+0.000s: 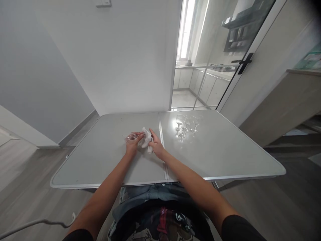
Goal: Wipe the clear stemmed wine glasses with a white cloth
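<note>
Grey bench (220, 154) below: grips a clear glass (128, 138) in the left hand (133, 144), lengthwise roughly from nine to three o'clock, and holds a white cloth (145, 143) in the right hand (157, 146) at its three-o'clock end.

a black handle (242, 63) is fixed to the glass door (213, 36).

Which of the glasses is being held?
The glass in the left hand, tipped sideways; the other glasses stand grouped on the table, right of its centre seam.
</note>
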### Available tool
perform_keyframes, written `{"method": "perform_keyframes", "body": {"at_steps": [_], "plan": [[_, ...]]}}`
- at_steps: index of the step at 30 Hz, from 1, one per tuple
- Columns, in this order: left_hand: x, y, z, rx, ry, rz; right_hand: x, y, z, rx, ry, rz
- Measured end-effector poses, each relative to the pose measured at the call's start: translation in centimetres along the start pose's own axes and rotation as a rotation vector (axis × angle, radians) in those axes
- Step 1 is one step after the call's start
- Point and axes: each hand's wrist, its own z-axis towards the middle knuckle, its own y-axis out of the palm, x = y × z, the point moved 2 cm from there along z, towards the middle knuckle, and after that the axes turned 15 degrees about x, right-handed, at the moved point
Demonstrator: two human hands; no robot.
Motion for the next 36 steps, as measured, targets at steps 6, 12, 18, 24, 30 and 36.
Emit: {"method": "perform_keyframes", "body": {"at_steps": [6, 12, 18, 24, 30, 36], "plan": [[0.5, 0.3, -0.3, 0.001, 0.035, 0.039, 0.0, 0.1, 0.1, -0.091, 0.084, 0.027], [0.5, 0.6, -0.6, -0.045, -0.018, 0.011, -1.0, 0.2, -0.1, -0.046, 0.07, 0.174], [0.7, 0.4, -0.5, -0.015, 0.027, 0.066, -0.2, 0.3, -0.1, -0.003, 0.196, 0.124], [0.7, 0.3, -0.5, -0.026, 0.014, 0.093, -1.4, 0.0, -0.1, -0.012, 0.108, 0.267], [0.8, 0.7, -1.0, -0.053, 0.009, 0.088, -0.3, 0.1, 0.2, 0.017, 0.182, 0.215], [0.9, 0.5, -0.5, 0.026, 0.071, 0.083, -0.8, 0.0, 0.2, 0.002, 0.103, 0.253]]}}
